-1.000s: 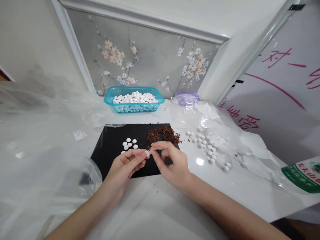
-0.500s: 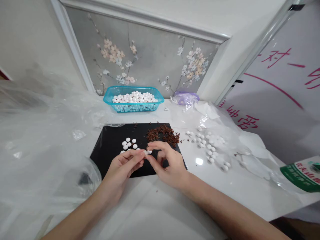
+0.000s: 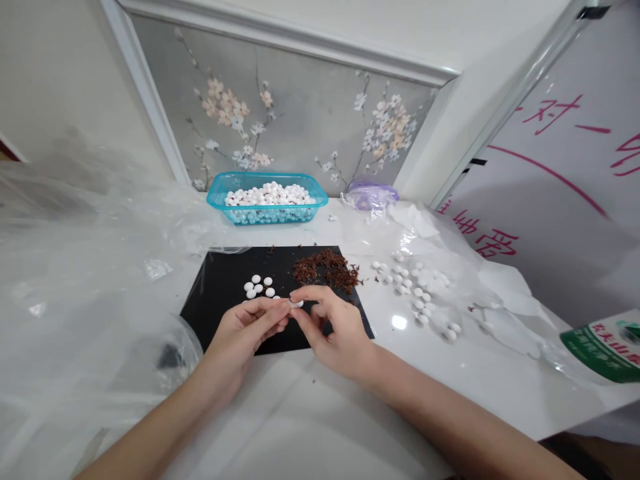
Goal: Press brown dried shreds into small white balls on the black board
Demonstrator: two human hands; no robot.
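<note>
Over the front part of a black mat, my two hands meet at the fingertips. My left hand is closed, with thumb and forefinger pinching a small round white bead. The thumb and forefinger of my right hand close on the same bead from the right, the forefinger at its top. Any small brown piece between the fingertips is hidden. Several white beads lie on the mat just beyond my left hand. A pile of small brown, stem-like bits lies beyond my right hand.
A blue translucent basket full of white beads stands against the wall. More loose beads are scattered right of the mat. Clear plastic sheeting covers the left side. A purple bag and a green-and-white labelled package are at the right.
My right forefinger has come down and in onto the top of the bead. My left hand keeps its pinch, almost unmoved.
</note>
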